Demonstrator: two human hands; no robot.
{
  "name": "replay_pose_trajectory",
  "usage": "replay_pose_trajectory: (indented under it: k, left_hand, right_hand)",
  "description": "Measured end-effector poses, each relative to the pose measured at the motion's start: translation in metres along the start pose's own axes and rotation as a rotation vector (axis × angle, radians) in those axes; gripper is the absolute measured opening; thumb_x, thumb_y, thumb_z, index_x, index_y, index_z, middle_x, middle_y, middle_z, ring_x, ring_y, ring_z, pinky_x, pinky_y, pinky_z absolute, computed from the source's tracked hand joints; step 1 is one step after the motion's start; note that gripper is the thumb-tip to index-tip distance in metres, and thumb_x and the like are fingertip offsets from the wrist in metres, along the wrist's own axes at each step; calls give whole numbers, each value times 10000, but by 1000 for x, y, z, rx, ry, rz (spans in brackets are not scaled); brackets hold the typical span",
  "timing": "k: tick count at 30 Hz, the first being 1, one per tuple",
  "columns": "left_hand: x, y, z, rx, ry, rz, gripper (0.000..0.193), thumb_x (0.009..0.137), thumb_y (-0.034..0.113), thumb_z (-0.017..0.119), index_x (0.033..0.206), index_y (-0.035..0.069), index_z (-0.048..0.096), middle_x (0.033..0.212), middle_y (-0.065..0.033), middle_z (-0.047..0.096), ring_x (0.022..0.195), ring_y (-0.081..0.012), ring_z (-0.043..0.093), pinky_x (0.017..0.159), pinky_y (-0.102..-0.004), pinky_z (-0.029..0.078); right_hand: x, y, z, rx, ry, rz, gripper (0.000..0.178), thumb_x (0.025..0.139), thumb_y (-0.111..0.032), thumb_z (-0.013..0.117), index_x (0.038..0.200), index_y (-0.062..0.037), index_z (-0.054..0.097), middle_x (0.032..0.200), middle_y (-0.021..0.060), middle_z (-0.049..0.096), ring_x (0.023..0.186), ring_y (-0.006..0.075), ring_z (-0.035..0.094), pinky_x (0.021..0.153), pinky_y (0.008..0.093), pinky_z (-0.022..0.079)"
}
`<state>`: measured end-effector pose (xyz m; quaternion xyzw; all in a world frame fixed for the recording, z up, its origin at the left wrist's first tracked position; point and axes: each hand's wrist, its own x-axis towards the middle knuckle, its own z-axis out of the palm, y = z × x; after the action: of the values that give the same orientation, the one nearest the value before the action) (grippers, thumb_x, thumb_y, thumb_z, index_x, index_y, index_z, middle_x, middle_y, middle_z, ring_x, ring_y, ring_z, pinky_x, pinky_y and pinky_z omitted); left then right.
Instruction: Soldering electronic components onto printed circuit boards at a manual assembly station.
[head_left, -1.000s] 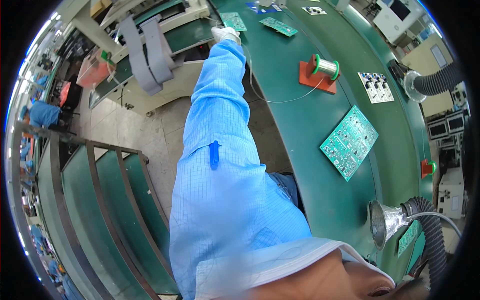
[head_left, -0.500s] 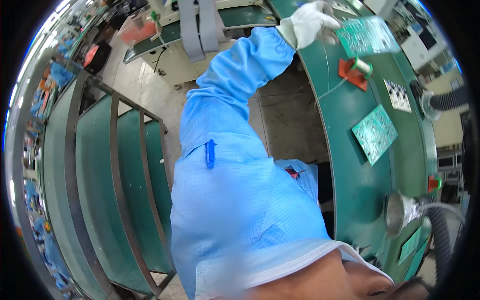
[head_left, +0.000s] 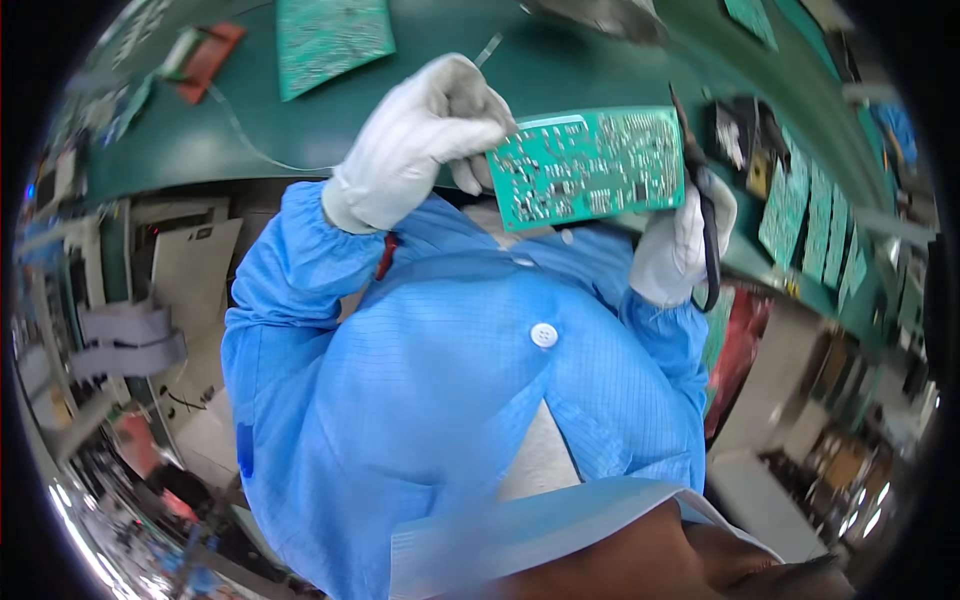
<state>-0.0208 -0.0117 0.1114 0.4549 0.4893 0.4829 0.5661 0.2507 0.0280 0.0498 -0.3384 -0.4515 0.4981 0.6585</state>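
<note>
Green printed circuit board [head_left: 590, 168] hung between the gloved left hand [head_left: 425, 140] and right hand [head_left: 690, 235], by the bench's [head_left: 560, 75] near edge.
The left hand pinched its far left corner; the right curled around a soldering iron [head_left: 688, 140] at the right edge, its fingertips partly hidden. With the iron's tip just beside the far right corner, a wrist slip could scratch or, if hot, scorch parts; a loosened pinch could drop the board.

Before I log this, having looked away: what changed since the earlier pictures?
The left hand brought a green circuit board in from the left toward the chest, pinching its left end. The right hand, unseen earlier, now holds a black tool at the board's right end. The red reel stand and another board stay on the bench.
</note>
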Motion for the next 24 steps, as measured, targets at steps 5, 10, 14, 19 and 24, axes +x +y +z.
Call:
replay_pose_trajectory:
  k: [5,10,14,19,24]
  left_hand:
    - [48,-30,3,-58,-35,-50,290,884,192,689,962,-6,492,1011,-174,634,691,-152,634,571,-250,540]
    - [55,-36,-2,-54,-9,-78,279,892,196,689,926,14,480,1016,-169,628,680,-137,620,576,-242,536]
    - [59,-41,-2,-35,35,-100,273,892,184,688,900,25,467,1014,-165,624,674,-127,612,578,-233,531]
    - [64,-46,-2,-43,44,-97,268,889,170,686,883,28,460,1019,-172,618,672,-122,606,582,-230,527]
    - [62,-48,-1,-40,65,-81,267,889,169,681,879,26,456,1026,-186,613,660,-123,599,585,-231,526]
  right_hand:
    - [12,12,-15,11,113,48,286,945,38,551,1214,-58,530,1078,212,655,817,236,680,577,337,590]
    - [16,27,-22,211,-74,-52,316,957,47,513,1262,-33,492,1086,286,626,809,289,691,603,391,638]
    - [20,34,-27,189,-95,-78,363,942,74,505,1281,-56,485,1075,303,620,781,313,690,584,424,638]
    - [23,36,-33,351,-96,48,303,951,35,491,1250,-11,502,954,261,623,718,277,655,599,403,612]
    - [22,38,-28,262,-121,-20,317,939,59,504,1245,-24,516,995,268,638,755,281,674,615,399,615]
